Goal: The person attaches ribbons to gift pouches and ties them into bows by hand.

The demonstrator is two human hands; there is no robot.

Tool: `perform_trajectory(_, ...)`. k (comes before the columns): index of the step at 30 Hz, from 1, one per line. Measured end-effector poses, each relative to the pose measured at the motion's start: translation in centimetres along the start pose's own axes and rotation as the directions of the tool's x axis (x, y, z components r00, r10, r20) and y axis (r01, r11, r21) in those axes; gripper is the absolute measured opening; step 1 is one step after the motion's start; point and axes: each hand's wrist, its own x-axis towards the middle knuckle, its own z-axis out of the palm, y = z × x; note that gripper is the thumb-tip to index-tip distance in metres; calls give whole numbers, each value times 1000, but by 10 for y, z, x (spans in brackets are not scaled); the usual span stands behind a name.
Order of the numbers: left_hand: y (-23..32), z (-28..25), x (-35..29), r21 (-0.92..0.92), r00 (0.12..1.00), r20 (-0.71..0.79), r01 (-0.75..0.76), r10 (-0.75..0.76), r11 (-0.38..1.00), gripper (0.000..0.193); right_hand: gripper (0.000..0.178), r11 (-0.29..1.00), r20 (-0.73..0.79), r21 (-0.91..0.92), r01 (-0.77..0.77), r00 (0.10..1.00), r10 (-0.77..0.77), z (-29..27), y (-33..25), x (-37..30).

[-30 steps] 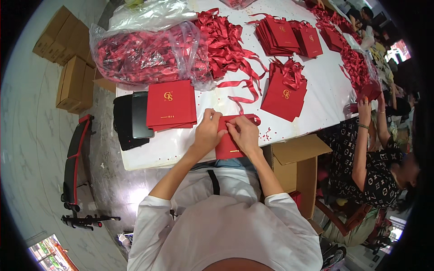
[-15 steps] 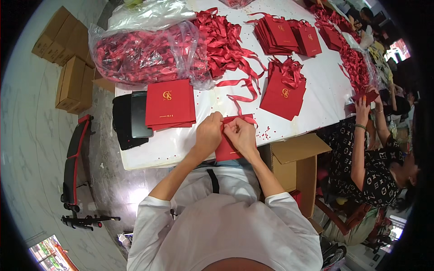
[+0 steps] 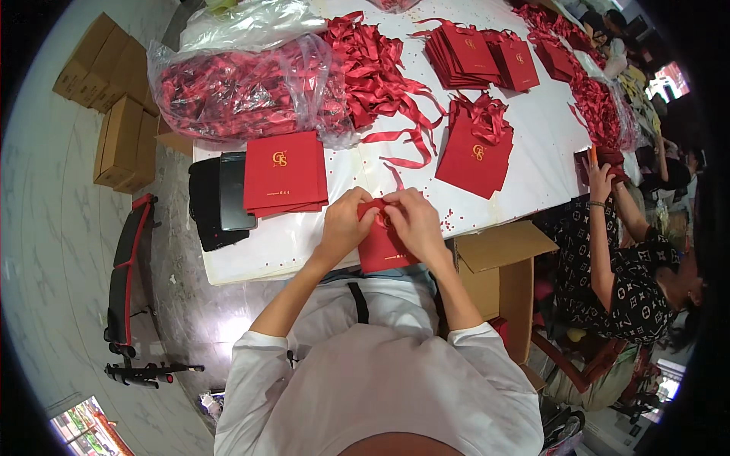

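At the table's near edge I hold a flat red paper bag (image 3: 387, 249) with gold print. My left hand (image 3: 347, 223) is closed on its upper left edge, thumb bent over the front. My right hand (image 3: 417, 224) grips the upper right edge, its thumb also on the front face. The fingers behind the bag are hidden, and so is most of its top rim. Just above the hands a red ribbon end (image 3: 395, 176) shows, trailing near a loose ribbon (image 3: 411, 156). Left of my hands lies a stack of red bags without visible ribbons (image 3: 283, 173).
A black phone (image 3: 237, 191) lies on dark cloth beside the stack. Beyond are a clear plastic sack of red ribbons (image 3: 236, 91) and bags with ribbon handles (image 3: 473, 156). An open carton (image 3: 494, 285) stands below the table edge. At right a co-worker's hand (image 3: 599, 182) holds something red.
My right hand has gone from a pinch near the bag's middle to its upper right edge. The bag has shifted slightly left. The co-worker's hands have moved a little.
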Motion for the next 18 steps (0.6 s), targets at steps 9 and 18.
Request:
perform_trajectory(9,16,-4,-5,87,973,131,-203,191,975,12,16,955,496,155,-254,856,147,-16,39,35)
perform_trajectory(18,12,-10,-1,-26,992,88,-90,92,996,10,19,773,491,401,-491,828,271,15,45,36)
